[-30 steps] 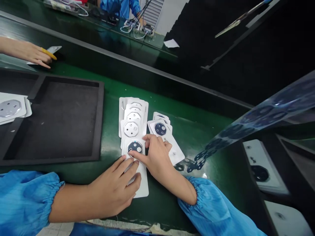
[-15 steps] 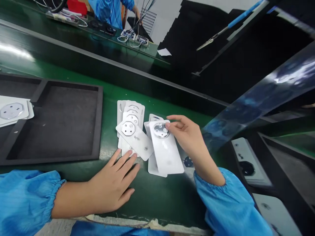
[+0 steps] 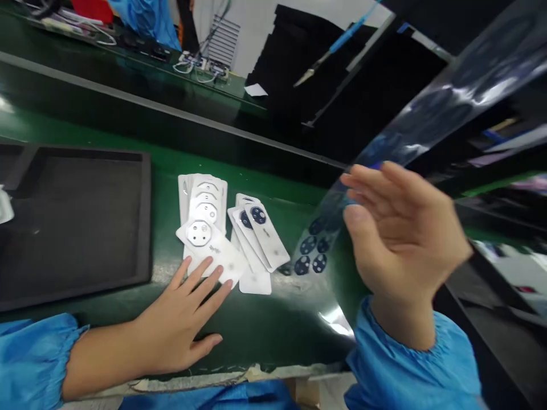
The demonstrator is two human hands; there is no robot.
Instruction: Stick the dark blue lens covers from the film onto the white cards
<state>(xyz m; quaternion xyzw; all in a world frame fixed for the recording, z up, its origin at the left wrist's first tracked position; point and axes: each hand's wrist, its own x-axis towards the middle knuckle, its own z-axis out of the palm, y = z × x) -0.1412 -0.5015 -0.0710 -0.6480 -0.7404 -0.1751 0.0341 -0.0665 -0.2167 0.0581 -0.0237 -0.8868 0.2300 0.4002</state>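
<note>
My left hand (image 3: pixel 179 319) lies flat on the green belt, fingers spread, its fingertips on the lower end of a tilted white card (image 3: pixel 211 245) that carries a round silver lens piece. That card tops a fanned stack of like cards (image 3: pixel 204 196). Beside it lies a second fan of white cards with dark lens rings (image 3: pixel 258 230). My right hand (image 3: pixel 397 236) is raised above the belt, fingers stretched out and holding nothing, close to a clear film strip (image 3: pixel 325 242) printed with dark rings.
A black foam tray (image 3: pixel 145 228) sits at the left with a white card at its far left edge. A raised dark rail (image 3: pixel 171 122) runs behind the cards. A shelf with dark trays stands at the right. Someone in blue works at the far bench.
My right hand has let go of the white card onto the right fan and lifted up toward the film strip. The left hand stayed flat. The view has swung rightwards.
</note>
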